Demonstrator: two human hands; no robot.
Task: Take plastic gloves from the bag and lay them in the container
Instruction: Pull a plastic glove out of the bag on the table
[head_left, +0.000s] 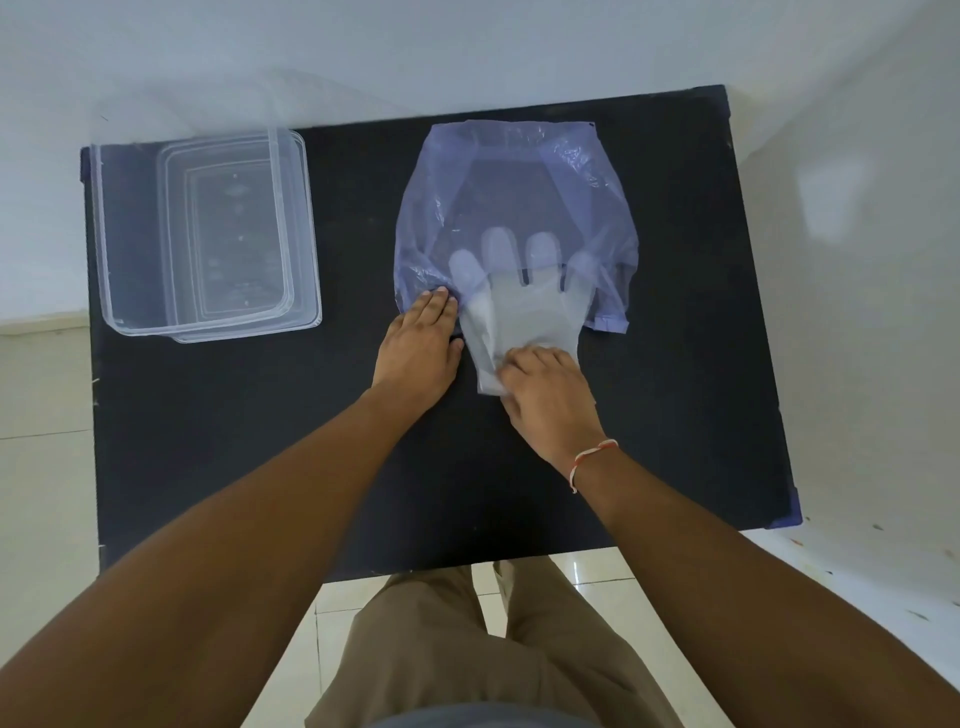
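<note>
A thin bluish-purple plastic bag (514, 182) lies flat at the back middle of the black table (260, 441). Clear plastic gloves (524, 312) stick halfway out of its near opening, fingers still inside the bag, cuff toward me. My right hand (545, 395) pinches the gloves' cuff at its near edge. My left hand (421, 348) lies flat with its fingertips pressing the bag's near left corner to the table. The clear rectangular container (202, 234) stands at the back left, apart from both hands.
The container seems to rest on its clear lid (311, 270), which juts out at its right side. White walls close in behind and to the right of the table. A tiled floor and my legs show below the near edge.
</note>
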